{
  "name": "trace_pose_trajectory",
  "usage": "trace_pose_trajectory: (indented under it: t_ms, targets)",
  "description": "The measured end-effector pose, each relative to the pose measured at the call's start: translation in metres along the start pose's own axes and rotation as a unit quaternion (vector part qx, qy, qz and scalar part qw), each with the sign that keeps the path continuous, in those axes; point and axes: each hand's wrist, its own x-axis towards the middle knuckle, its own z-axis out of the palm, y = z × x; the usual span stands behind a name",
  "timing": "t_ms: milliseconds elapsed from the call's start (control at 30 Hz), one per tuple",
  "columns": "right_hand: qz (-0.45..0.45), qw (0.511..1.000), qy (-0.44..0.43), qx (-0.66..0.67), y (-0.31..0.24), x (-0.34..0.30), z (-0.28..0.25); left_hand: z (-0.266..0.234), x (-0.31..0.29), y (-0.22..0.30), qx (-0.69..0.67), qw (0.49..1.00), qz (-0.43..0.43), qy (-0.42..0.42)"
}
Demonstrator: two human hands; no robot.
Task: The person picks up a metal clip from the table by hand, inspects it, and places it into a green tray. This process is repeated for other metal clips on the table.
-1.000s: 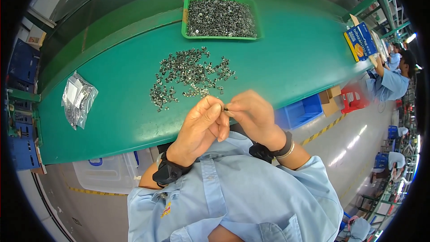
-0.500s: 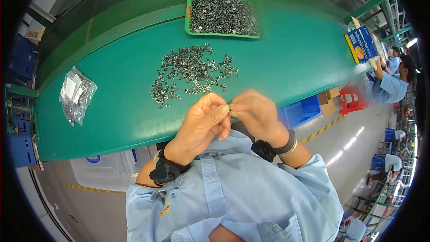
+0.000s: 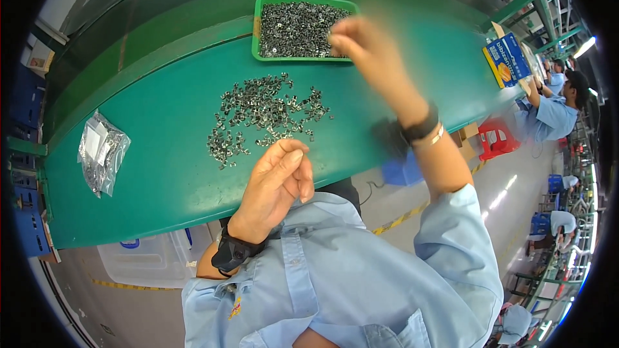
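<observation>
My right hand (image 3: 364, 42) is raised over the right side of a green tray (image 3: 256, 26). Its thumb and forefinger are pinched, but blur hides what is between them. Small shiny metal parts (image 3: 300, 29) fill that tray. Just in front of the loose pile, my left hand (image 3: 274, 177) is held with its thumb against its curled fingers. Whatever it may hold is too small to make out. Loose metal clip-like parts (image 3: 258, 103) lie spread over the green table (image 3: 161, 161), beyond my left hand.
A clear plastic bag (image 3: 102, 154) of metal parts lies at the table's left end. At the far right stands a blue and yellow box (image 3: 507, 61), near a person in light blue (image 3: 551, 113). A blue bin (image 3: 403, 169) and a red stool (image 3: 496, 136) are beside the table.
My hands were together at the fingertips in front of the pile. The right one has moved away and up to the tray. My left hand stays near the pile, slightly lower.
</observation>
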Motion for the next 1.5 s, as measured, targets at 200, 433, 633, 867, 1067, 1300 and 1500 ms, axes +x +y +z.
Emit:
trace_pose_trajectory:
  t_ms: [200,433,633,867,1067,1300,1500]
  targets:
    - [-0.063,0.990,-0.081,-0.100,0.030,0.013,-0.002,-0.003,0.000,0.003,-0.017,1.000,-0.012,0.001]
    - [-0.081,0.942,-0.217,-0.241,0.030,-0.025,0.001,-0.001,0.002,0.003,0.016,1.000,-0.020,-0.011]
    - [-0.026,0.969,-0.167,-0.179,0.023,-0.043,-0.006,-0.001,0.004,0.001,0.031,0.999,-0.013,-0.010]
    - [-0.116,0.986,-0.091,-0.073,-0.014,-0.087,0.011,0.019,0.012,-0.004,0.171,0.982,0.049,0.063]
    - [-0.191,0.971,-0.067,-0.125,-0.017,-0.104,0.024,0.019,0.012,-0.005,0.145,0.988,0.033,0.049]
    - [-0.212,0.967,-0.032,-0.138,-0.024,-0.111,0.031,0.012,0.006,-0.005,0.071,0.997,0.003,0.012]
    - [-0.216,0.963,-0.016,-0.157,-0.029,-0.113,0.031,0.015,0.003,-0.005,0.108,0.994,0.010,0.029]
